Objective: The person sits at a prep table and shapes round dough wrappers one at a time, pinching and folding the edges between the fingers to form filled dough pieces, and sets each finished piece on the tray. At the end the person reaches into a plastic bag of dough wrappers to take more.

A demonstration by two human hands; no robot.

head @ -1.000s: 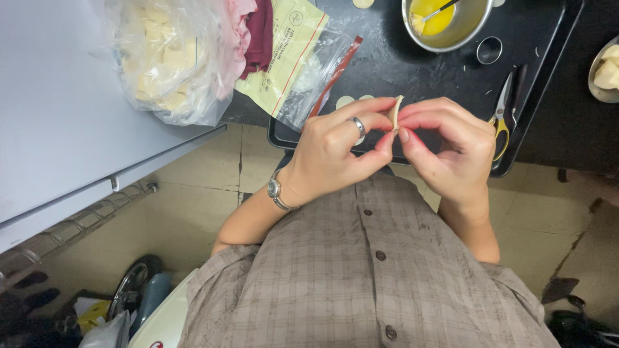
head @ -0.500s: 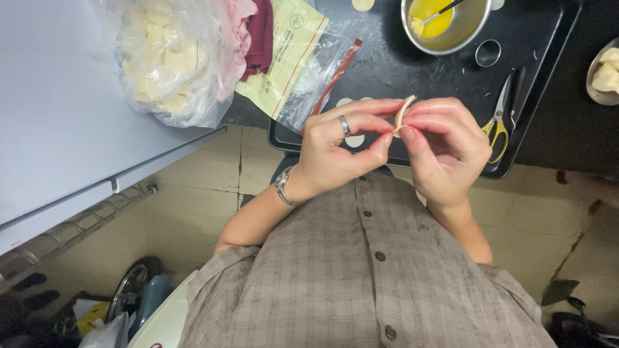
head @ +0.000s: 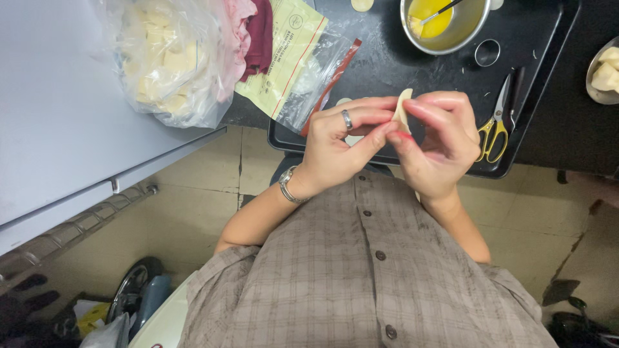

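Head view. A tiled floor is seen below, with a pale grey counter (head: 58, 116) at the left and a black tray (head: 548, 45) on a dark surface at the top. On the counter, a clear plastic bag of pale dough pieces (head: 164, 58) is noted, with pink and maroon cloths (head: 248, 32) just beside it and a zip bag with a printed sheet (head: 296, 64) overlapping the tray's left edge. On the tray, a metal bowl of yellow liquid (head: 445, 22) with a utensil in it, a small round metal cutter (head: 488, 53) and yellow-handled scissors (head: 493, 125) are recorded. A second bowl with pale pieces (head: 606, 74) is cut off at the right edge.

A small folded piece of pale dough (head: 403, 108) is held upright above the tray's near edge, pinched between both hands. The left hand (head: 338, 145), with a ring and a wristwatch, is closed on it at thumb and fingertips; the right hand (head: 442, 138) is closed on its other side.
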